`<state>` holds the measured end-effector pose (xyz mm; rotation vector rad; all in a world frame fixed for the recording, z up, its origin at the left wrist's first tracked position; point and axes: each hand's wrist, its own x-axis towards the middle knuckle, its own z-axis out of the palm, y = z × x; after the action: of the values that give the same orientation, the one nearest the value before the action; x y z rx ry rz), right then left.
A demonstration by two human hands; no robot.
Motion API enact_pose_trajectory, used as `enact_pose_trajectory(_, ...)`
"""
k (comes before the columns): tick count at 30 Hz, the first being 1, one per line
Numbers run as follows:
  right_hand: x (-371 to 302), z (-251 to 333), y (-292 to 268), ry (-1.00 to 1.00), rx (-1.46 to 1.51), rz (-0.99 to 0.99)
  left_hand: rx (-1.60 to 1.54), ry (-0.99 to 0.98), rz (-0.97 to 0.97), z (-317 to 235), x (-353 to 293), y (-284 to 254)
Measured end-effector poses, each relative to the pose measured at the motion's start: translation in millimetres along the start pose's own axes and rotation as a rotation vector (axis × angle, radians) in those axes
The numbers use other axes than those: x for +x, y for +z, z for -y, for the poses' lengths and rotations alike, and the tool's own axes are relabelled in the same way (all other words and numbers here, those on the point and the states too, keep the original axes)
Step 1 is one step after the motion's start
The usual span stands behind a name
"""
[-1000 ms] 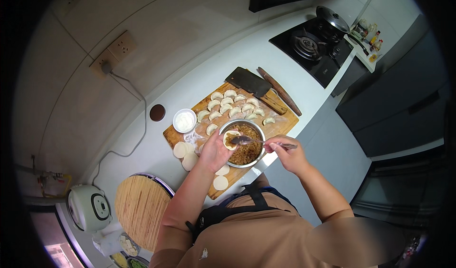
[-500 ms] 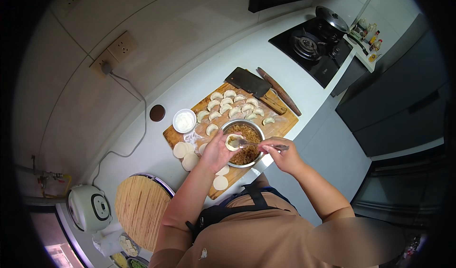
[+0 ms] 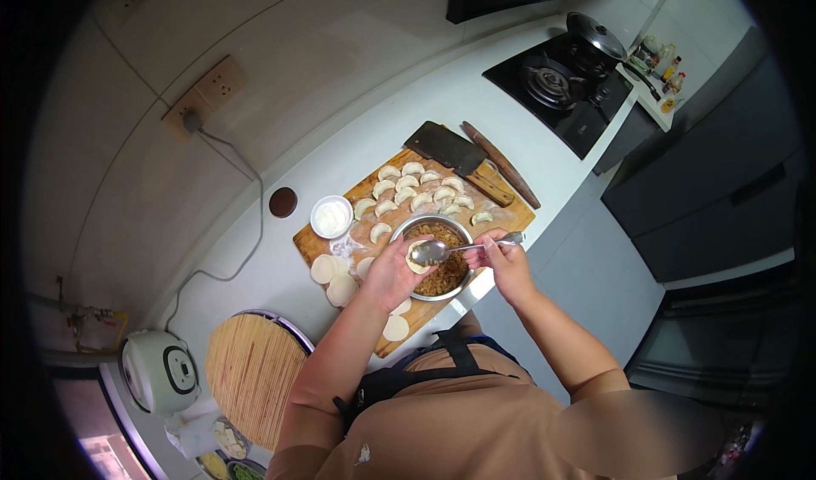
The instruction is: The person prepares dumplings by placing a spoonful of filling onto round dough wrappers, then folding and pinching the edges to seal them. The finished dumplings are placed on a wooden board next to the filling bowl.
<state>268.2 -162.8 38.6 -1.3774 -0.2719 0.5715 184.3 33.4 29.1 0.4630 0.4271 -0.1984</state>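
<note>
My left hand (image 3: 393,274) cups a round dumpling wrapper (image 3: 416,266) over the left rim of a steel bowl (image 3: 466,288). Brown minced filling (image 3: 442,279) lies in that bowl. A metal spoon (image 3: 463,248) is gripped by its handle in my right hand (image 3: 503,263), its bowl resting at the wrapper and hiding much of what lies on it. Folded dumplings (image 3: 406,183) stand in rows on the floured wooden board (image 3: 515,221) beyond. Flat wrappers (image 3: 342,289) lie in a loose group left of my left hand, with others beside my left wrist.
A white bowl of flour (image 3: 331,216) sits at the board's left edge, near a dark round lid (image 3: 283,202). A cleaver (image 3: 444,147) and a rolling pin (image 3: 501,165) lie at the far right. A slatted round mat (image 3: 255,378) and rice cooker (image 3: 159,373) stand at left; the stove (image 3: 557,89) is far right.
The spoon has turned over in my right hand, so its bowl sits differently against the wrapper. My right hand has shifted slightly and its grip has changed. My left hand stays nearly still.
</note>
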Motion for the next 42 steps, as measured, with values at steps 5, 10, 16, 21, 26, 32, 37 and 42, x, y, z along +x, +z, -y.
enact_pose_trajectory(5,6,1,-13,-0.076,-0.064,0.019,-0.049,0.098,-0.051,-6,4,-15)
enact_pose_trajectory(10,5,-7,-26,-0.480,-0.749,0.133,-0.011,0.174,0.007,-20,-4,-22)
enact_pose_trajectory(16,-3,-44,-32,-0.677,-1.145,0.339,0.321,0.237,0.073,-15,-24,-9)
enact_pose_trajectory(21,-15,-59,-35,-0.616,-1.266,0.335,0.536,0.312,-0.007,-5,-26,-15)
enact_pose_trajectory(26,-20,-53,-36,-0.616,-1.334,0.311,0.672,0.358,-0.057,-1,-29,-11)
enact_pose_trajectory(32,-19,-16,-2,-0.614,-1.001,0.185,0.712,0.363,-0.008,0,-40,1)
enact_pose_trajectory(37,-19,2,42,-0.475,-0.532,0.160,0.691,0.392,-0.041,0,-49,12)
enact_pose_trajectory(42,-22,7,63,-0.434,-0.336,0.111,0.573,0.474,-0.041,1,-54,11)
